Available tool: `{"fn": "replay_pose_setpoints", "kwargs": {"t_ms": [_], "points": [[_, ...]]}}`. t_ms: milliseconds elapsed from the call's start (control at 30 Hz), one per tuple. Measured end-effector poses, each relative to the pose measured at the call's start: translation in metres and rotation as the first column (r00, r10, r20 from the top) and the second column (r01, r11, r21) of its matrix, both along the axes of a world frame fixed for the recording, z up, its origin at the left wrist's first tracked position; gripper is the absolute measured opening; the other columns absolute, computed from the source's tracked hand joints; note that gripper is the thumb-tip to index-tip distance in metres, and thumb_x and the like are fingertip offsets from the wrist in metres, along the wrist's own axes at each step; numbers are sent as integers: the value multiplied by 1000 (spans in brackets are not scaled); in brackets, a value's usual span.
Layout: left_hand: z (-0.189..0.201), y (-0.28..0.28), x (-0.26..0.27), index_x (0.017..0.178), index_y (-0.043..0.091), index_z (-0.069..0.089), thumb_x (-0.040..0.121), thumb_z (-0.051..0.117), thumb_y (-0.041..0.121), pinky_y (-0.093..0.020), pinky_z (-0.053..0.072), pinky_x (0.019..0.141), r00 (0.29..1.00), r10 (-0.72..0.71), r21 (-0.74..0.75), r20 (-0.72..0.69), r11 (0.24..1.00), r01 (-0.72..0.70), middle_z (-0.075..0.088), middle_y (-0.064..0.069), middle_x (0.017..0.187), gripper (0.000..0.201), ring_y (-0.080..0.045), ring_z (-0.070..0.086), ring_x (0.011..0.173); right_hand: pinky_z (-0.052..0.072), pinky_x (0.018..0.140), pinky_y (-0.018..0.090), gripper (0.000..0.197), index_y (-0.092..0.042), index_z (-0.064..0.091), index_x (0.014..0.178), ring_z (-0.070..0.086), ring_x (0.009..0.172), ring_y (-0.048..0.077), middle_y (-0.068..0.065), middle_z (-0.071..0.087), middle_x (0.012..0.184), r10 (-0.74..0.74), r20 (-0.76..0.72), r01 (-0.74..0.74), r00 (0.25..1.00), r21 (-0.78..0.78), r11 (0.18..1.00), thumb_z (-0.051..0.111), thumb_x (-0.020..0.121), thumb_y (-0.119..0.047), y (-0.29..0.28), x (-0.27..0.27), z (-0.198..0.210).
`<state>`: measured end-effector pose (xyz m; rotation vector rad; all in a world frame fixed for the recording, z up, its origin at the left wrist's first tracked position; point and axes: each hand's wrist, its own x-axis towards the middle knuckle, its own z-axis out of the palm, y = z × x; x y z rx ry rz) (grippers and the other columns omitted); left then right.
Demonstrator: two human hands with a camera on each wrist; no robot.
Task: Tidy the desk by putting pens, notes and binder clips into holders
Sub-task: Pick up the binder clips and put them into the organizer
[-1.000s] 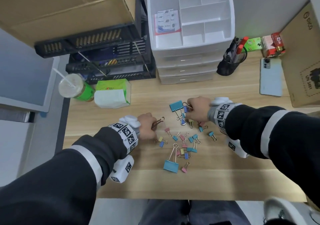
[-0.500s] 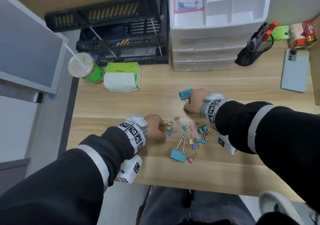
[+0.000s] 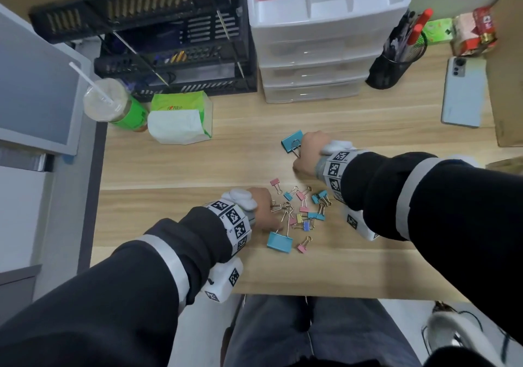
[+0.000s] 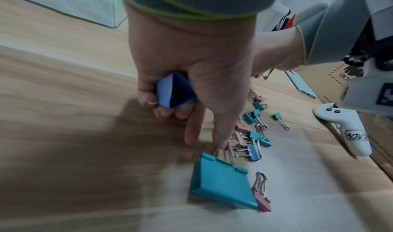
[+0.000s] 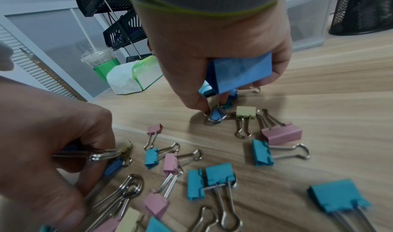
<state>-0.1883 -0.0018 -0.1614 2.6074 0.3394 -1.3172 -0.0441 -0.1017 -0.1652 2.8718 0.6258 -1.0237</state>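
Holding a blue clip (image 4: 174, 91) in curled fingers, your left hand (image 3: 261, 208) touches the big teal clip's (image 3: 279, 241) wire loop. Your right hand (image 3: 310, 154) grips another blue clip (image 5: 242, 72) at about 12 o'clock from the small clips (image 3: 304, 211) scattered on the counter (image 3: 198, 168).

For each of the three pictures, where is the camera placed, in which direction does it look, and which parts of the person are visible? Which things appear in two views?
Head: worn on the head, looks down at the desk; both sleeves, both hands, the knees.
Left wrist: looks along the left hand, which grips a blue clip and reaches its fingers to the large teal clip.
Right wrist: looks along the right hand holding a blue clip; the left hand also shows.
Shared: the small clips, tissue pack, pen cup.
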Motion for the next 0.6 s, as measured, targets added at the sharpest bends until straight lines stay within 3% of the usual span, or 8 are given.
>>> {"fn": "replay_pose_setpoints", "kwargs": {"t_ms": [133, 200, 300, 467, 600], "points": [[-2, -7, 5, 83, 19, 59, 82, 68, 40, -23, 35, 51, 1000, -27, 14, -9, 1000, 28, 58, 1, 77, 23, -17, 53, 68, 56, 63, 27, 18, -16, 61, 90, 63, 64, 16, 0, 65, 75, 3, -5, -3, 1000, 5, 1000, 64, 81, -31, -8, 1, 6], [-2, -9, 8, 85, 20, 57, 87, 62, 35, -22, 35, 53, 997, -71, 18, -25, 997, 72, 54, 2, 74, 16, -17, 50, 67, 52, 60, 24, 14, -17, 60, 87, 64, 65, 15, -1, 66, 77, -9, -27, 9, 1000, 2, 1000, 63, 80, -30, -17, 1, 12], [-1, -11, 9, 85, 21, 57, 89, 59, 31, -21, 29, 47, 992, -114, 7, -56, 993, 115, 53, 3, 71, 11, -17, 47, 62, 49, 54, 20, 14, -17, 60, 86, 65, 63, 13, -3, 67, 76, -3, -44, 3, 999, 5, 1000, 61, 82, -30, -26, -1, 18], [3, -7, 11, 75, 14, 67, 76, 71, 27, -24, 37, 49, 999, 50, -51, -8, 997, -50, 54, 2, 61, 14, -17, 49, 56, 54, 54, 23, 17, -15, 60, 84, 65, 57, 14, -1, 68, 70, 70, -54, -70, 996, 10, 998, 65, 76, -30, -35, -4, 18], [8, -2, 16, 76, 16, 65, 80, 68, 27, -25, 40, 51, 995, 99, -76, -5, 992, -99, 55, 2, 63, 12, -17, 52, 57, 59, 58, 29, 12, -17, 59, 79, 64, 56, 15, 0, 67, 68, 129, -11, -129, 992, 0, 992, 63, 76, -27, -38, -7, 17]]}}
